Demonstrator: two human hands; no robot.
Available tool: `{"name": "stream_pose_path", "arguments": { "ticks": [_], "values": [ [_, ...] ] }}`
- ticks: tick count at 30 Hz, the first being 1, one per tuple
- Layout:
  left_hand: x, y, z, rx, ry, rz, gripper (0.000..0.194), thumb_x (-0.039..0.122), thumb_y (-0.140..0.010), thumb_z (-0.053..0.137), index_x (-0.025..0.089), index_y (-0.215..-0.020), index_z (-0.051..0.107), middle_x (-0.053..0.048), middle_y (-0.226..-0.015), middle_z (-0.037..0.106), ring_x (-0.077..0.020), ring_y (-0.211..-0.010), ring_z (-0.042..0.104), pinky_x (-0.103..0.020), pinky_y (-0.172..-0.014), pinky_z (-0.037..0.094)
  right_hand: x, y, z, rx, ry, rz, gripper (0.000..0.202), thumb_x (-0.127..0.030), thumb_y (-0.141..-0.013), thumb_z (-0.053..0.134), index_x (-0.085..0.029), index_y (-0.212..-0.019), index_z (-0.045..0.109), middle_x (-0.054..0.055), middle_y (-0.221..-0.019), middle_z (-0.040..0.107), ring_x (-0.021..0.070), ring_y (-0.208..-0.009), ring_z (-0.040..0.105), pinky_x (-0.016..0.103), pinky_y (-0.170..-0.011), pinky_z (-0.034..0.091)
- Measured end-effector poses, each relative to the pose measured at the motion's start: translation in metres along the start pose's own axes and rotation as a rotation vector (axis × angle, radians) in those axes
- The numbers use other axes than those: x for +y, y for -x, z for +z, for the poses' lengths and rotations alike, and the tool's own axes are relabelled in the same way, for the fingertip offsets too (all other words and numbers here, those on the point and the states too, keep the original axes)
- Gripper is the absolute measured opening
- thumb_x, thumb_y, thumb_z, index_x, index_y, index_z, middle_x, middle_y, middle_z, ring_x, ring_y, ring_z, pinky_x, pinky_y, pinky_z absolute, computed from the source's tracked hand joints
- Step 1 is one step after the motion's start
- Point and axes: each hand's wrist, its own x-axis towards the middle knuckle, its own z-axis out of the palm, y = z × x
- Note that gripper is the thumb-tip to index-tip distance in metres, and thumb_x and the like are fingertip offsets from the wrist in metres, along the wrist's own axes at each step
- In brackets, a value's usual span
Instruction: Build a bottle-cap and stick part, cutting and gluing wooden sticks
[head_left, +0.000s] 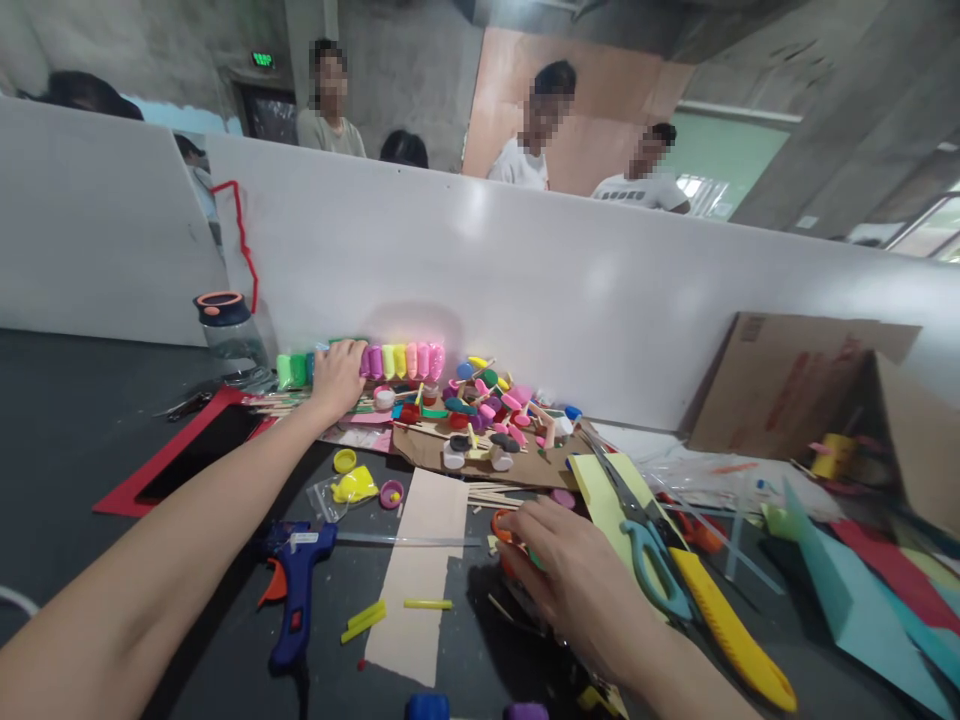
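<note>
At bright packets [412,361], the left hand's [341,376] grip, like the right hand's [564,562] by something orange [500,526], is too hidden to tell.

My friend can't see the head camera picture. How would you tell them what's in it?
A person's left hand is at a row of colourful packets on a dark table, the right hand by a small orange thing. A blue glue gun lies there too; people are behind a white divider.
</note>
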Motion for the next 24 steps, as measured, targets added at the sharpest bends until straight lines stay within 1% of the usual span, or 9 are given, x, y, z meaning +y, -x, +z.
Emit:
{"name": "stream_pose_path", "arguments": {
  "ticks": [3,6,10,13,15,18,21,22,24],
  "values": [
    [0.000,0.001,-0.001,0.015,-0.006,0.019,0.037,0.034,-0.093,0.060,0.017,-0.125,0.057,-0.011,-0.126,0.060,-0.0245,-0.106,0.062,-0.046,-0.088,0.054,-0.003,0.011,-0.001,0.014,0.017,-0.025,0.015,-0.018,-0.096,0.047,-0.020,-0.084,0.057,0.006,-0.084,0.065,0.0229,-0.078,0.061,0.036,-0.070,0.047],
    [-0.003,0.003,-0.004,0.036,0.004,0.055,0.038,0.035,-0.092,0.060,0.017,-0.126,0.056,-0.011,-0.127,0.059,-0.0248,-0.107,0.062,-0.047,-0.089,0.054,-0.006,0.023,-0.002,0.049,0.021,-0.044,0.014,-0.017,-0.095,0.047,-0.020,-0.085,0.056,0.006,-0.083,0.065,0.0220,-0.076,0.060,0.034,-0.068,0.047],
    [-0.004,0.005,-0.015,0.073,0.059,0.143,0.039,0.035,-0.092,0.060,0.018,-0.127,0.056,-0.011,-0.129,0.058,-0.0256,-0.110,0.061,-0.048,-0.090,0.053,-0.009,0.040,-0.005,0.067,0.008,-0.012,0.010,-0.015,-0.093,0.050,-0.021,-0.090,0.057,0.005,-0.082,0.065,0.0216,-0.074,0.061,0.032,-0.065,0.047],
    [0.000,0.009,-0.026,0.114,0.116,0.212,0.038,0.035,-0.092,0.060,0.018,-0.126,0.056,-0.011,-0.130,0.058,-0.0259,-0.111,0.060,-0.049,-0.092,0.052,-0.011,0.050,-0.006,0.073,-0.008,0.024,0.010,-0.017,-0.094,0.050,-0.021,-0.092,0.059,0.005,-0.083,0.066,0.0224,-0.076,0.061,0.033,-0.065,0.048],
    [0.007,0.012,-0.034,0.141,0.155,0.246,0.037,0.035,-0.092,0.060,0.017,-0.125,0.057,-0.011,-0.128,0.059,-0.0258,-0.111,0.060,-0.049,-0.092,0.052,-0.010,0.054,-0.005,0.078,-0.025,0.047,0.012,-0.019,-0.095,0.049,-0.021,-0.090,0.059,0.005,-0.083,0.066,0.0225,-0.076,0.062,0.033,-0.065,0.048],
    [0.024,0.020,-0.050,0.158,0.207,0.302,0.033,0.034,-0.092,0.060,0.016,-0.119,0.059,-0.010,-0.122,0.061,-0.0249,-0.109,0.061,-0.048,-0.092,0.051,-0.008,0.059,-0.001,0.087,-0.049,0.070,0.013,-0.020,-0.096,0.048,-0.021,-0.090,0.060,0.005,-0.082,0.066,0.0224,-0.075,0.061,0.033,-0.063,0.048],
    [0.043,0.031,-0.068,0.110,0.247,0.429,0.019,0.029,-0.095,0.053,0.016,-0.102,0.065,-0.008,-0.106,0.067,-0.0239,-0.105,0.060,-0.046,-0.093,0.048,-0.004,0.064,0.002,0.080,-0.084,0.105,0.015,-0.020,-0.096,0.048,-0.020,-0.093,0.062,0.006,-0.084,0.067,0.0225,-0.076,0.062,0.034,-0.066,0.049],
    [0.048,0.035,-0.074,0.085,0.256,0.475,0.019,0.029,-0.095,0.051,0.017,-0.096,0.066,-0.008,-0.099,0.068,-0.0244,-0.102,0.060,-0.045,-0.094,0.046,-0.003,0.066,0.003,0.077,-0.096,0.120,0.015,-0.020,-0.096,0.048,-0.020,-0.093,0.062,0.006,-0.084,0.067,0.0225,-0.077,0.062,0.035,-0.067,0.050],
    [0.058,0.044,-0.081,0.032,0.265,0.546,0.021,0.028,-0.095,0.049,0.018,-0.091,0.067,-0.009,-0.092,0.069,-0.0252,-0.098,0.060,-0.045,-0.091,0.045,0.001,0.069,0.004,0.081,-0.108,0.146,0.016,-0.020,-0.096,0.048,-0.019,-0.093,0.063,0.006,-0.084,0.067,0.0227,-0.079,0.062,0.036,-0.070,0.050]
  ]
}}
